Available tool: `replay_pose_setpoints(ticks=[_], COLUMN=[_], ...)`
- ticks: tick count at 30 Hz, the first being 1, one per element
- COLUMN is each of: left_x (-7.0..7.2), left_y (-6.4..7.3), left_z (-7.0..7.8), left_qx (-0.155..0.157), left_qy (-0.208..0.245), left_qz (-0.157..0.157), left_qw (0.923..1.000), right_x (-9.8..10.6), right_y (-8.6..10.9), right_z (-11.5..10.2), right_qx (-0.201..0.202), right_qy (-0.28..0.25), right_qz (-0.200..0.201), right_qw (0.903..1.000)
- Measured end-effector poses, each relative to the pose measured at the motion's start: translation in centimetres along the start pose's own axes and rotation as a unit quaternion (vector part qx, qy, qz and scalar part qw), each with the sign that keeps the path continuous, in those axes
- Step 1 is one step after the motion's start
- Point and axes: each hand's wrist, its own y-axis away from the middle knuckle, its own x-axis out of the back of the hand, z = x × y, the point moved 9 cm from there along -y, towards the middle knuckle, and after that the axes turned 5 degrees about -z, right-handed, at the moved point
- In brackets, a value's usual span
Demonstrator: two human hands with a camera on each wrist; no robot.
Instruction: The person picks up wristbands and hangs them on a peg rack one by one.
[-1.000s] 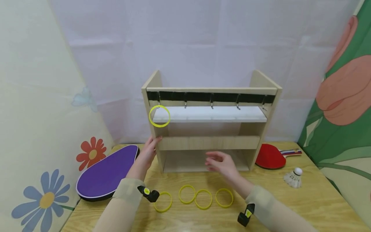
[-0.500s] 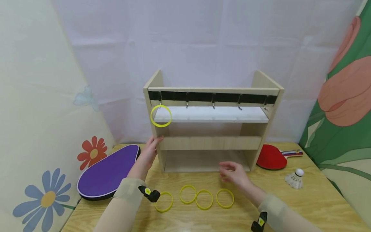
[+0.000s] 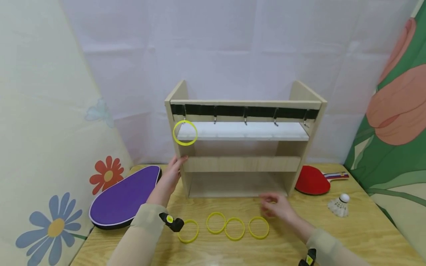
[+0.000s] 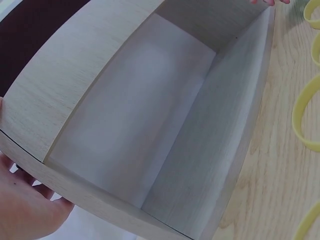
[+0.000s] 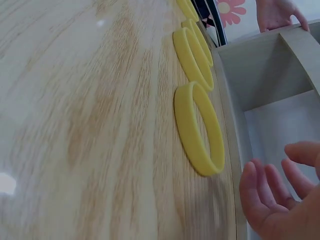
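Left hand (image 3: 171,173) extended forward on a beige-sleeved forearm, fingers (image 3: 178,161) straight, nothing gripped. Right hand (image 3: 277,207) held low with palm turned inward, fingers (image 5: 272,185) loosely curled and spread, holding nothing. Small black-and-yellow wrist cameras strapped at both wrists.

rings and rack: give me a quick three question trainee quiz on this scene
1. How many yellow rings lie flat on the table?
2. True or false: a ring hangs on the rightmost hook of the rack.
3. Which hand touches the rack? A) left hand B) right hand C) both

Key: 1. four; 2. false, it hangs on the leftmost hook; 3. A, at the rack's left side, while the right hand is over the table by the nearest ring, holding nothing.
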Motion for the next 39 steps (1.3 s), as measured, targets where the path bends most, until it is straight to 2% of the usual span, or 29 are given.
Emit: replay_pose_setpoints(ticks=[6,12,17,25,30,39], left_x=[0.0,0.2,0.1,0.1,0.1,0.0], left_y=[0.0,0.0,0.0,-0.2,-0.2,-0.1], left_z=[0.2,0.0,0.0,-0.1,-0.1,0.0], left_qx=[-0.002,0.001,0.001,0.008,0.002,-0.004], left_qy=[0.002,-0.006,-0.007,-0.005,-0.006,-0.002], left_qz=[0.003,0.005,-0.005,-0.003,0.001,-0.006], left_qw=[1.0,1.0,1.0,1.0,1.0,1.0], right_x=[0.2,0.3,0.4,0.2,-0.1,-0.3], right_y=[0.3,0.7,0.9,1.3,1.5,1.5], right_z=[0.1,1.2,1.9,2.2,2.4,2.8], right_qx=[0.012,-0.008,-0.016,-0.021,-0.022,-0.037], right_qy=[0.038,0.053,0.069,0.085,0.096,0.129], right_qz=[-0.029,-0.052,-0.054,-0.071,-0.087,-0.088], right_qw=[0.9988,0.9972,0.996,0.9936,0.9914,0.987])
